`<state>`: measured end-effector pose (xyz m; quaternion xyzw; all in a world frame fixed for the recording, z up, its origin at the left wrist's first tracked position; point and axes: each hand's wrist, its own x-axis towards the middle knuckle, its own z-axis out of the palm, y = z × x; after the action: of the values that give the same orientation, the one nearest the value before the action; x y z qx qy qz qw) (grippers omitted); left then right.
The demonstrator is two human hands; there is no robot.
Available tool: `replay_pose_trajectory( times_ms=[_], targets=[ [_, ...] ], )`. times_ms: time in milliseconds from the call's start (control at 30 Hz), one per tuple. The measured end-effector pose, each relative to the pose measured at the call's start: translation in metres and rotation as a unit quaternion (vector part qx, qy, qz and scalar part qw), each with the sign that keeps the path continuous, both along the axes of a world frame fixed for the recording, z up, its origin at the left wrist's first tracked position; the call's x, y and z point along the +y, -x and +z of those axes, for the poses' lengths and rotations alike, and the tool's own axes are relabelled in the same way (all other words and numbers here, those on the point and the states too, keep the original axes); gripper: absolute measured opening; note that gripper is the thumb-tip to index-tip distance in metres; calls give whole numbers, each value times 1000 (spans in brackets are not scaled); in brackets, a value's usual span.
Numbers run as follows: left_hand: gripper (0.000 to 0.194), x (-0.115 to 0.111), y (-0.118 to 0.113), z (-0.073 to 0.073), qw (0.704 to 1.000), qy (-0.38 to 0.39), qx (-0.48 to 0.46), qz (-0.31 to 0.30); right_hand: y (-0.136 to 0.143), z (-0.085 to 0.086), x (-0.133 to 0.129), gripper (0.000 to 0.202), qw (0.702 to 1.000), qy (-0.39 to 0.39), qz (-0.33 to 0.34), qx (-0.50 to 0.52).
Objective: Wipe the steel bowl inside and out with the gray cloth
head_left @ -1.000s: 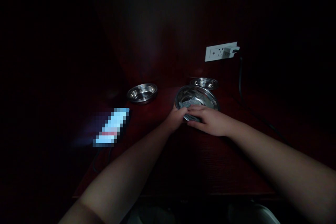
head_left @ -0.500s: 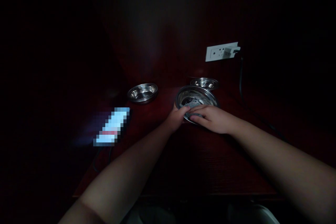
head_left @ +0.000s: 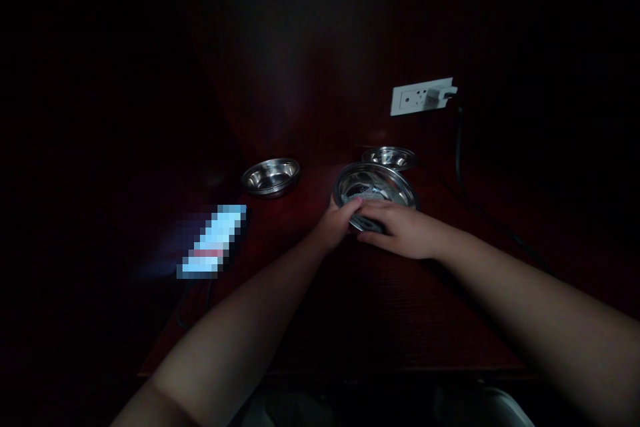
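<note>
A shiny metal bowl (head_left: 395, 187) is tilted toward me over the dark red table (head_left: 390, 307). My left hand (head_left: 336, 223) grips its left rim, thumb over the edge and fingers hidden behind. My right hand (head_left: 407, 230) is at the near side of the bowl, its fingers over a greyish mesh-like cloth (head_left: 367, 195) inside; the thumb lies low by the near rim. Much of the cloth is hidden under the fingers. Just behind stands another metal bowl (head_left: 393, 157).
More metal bowls, seemingly stacked, (head_left: 271, 177) stand at the back left. A lit, pixelated phone-like object (head_left: 213, 243) lies at the left with a cable below it. A white wall socket (head_left: 420, 97) holds a plug with a black cable (head_left: 459, 147) running down right.
My right hand has shifted slightly left and down at the near rim, and the cloth under it has moved a little. My left hand keeps its hold on the bowl.
</note>
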<state>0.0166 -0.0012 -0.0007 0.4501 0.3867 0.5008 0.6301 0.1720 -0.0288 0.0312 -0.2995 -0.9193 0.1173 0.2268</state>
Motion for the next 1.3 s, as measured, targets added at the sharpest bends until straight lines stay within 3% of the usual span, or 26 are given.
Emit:
replay_pose_trajectory(
  times_ms=[300, 1067, 1300],
  targets=[
    [62, 0, 1, 1, 1000, 11, 14, -3, 1, 1, -2, 32, 1000, 13, -16, -13],
    [54, -3, -2, 3, 999, -39, -22, 2, 1, 2, 1, 23, 1000, -12, 12, -7],
    [45, -4, -3, 6, 1000, -12, -21, -8, 2, -3, 0, 35, 998, -59, -35, -16]
  ],
)
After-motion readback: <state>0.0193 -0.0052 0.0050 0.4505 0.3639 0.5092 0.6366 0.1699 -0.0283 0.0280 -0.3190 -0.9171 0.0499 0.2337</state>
